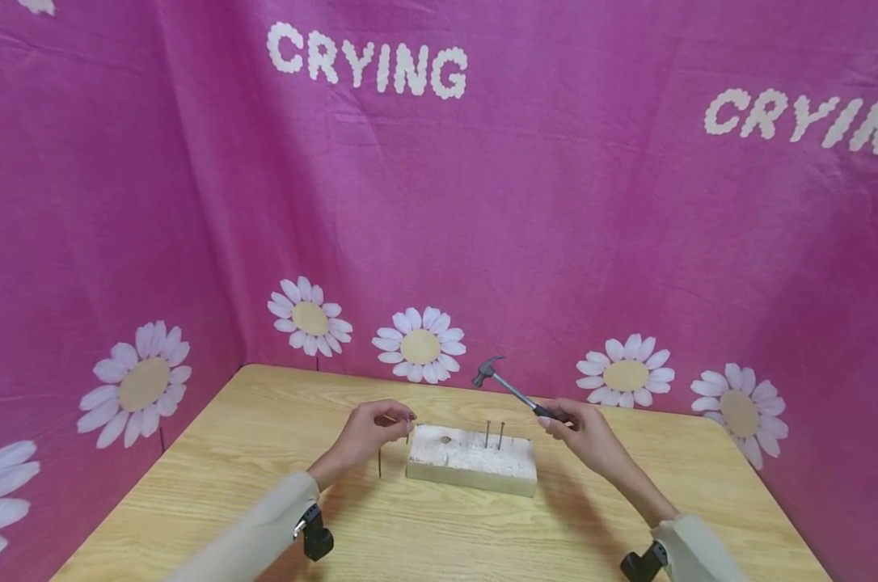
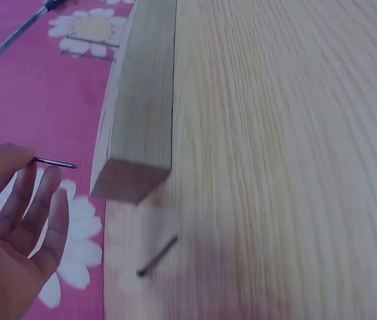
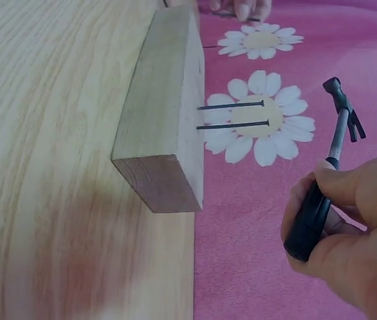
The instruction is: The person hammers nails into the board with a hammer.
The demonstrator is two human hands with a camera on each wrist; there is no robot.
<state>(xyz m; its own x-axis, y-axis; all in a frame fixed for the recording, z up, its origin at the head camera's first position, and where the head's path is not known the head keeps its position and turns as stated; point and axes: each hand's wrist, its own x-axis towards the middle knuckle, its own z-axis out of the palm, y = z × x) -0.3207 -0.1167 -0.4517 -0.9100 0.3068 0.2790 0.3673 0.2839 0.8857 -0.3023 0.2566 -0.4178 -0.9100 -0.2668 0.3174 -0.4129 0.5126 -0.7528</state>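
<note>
My left hand (image 1: 376, 431) pinches a nail (image 2: 56, 162) between thumb and fingertips, just past the left end of a wooden block (image 1: 475, 478). Two nails (image 3: 238, 115) stand upright in the block's top, side by side and right of its middle. My right hand (image 1: 583, 430) grips the black handle of a small claw hammer (image 3: 340, 133), raised above the block's right end. The hammer head (image 1: 486, 372) points left, higher than the standing nails in the head view. A loose nail (image 2: 157, 257) lies on the table near the block's left end.
The block rests on a light wood-grain table (image 1: 264, 420). Behind and left of the table hangs a pink cloth (image 1: 526, 202) with white daisies and lettering. Each forearm carries a black wrist camera (image 1: 317, 535).
</note>
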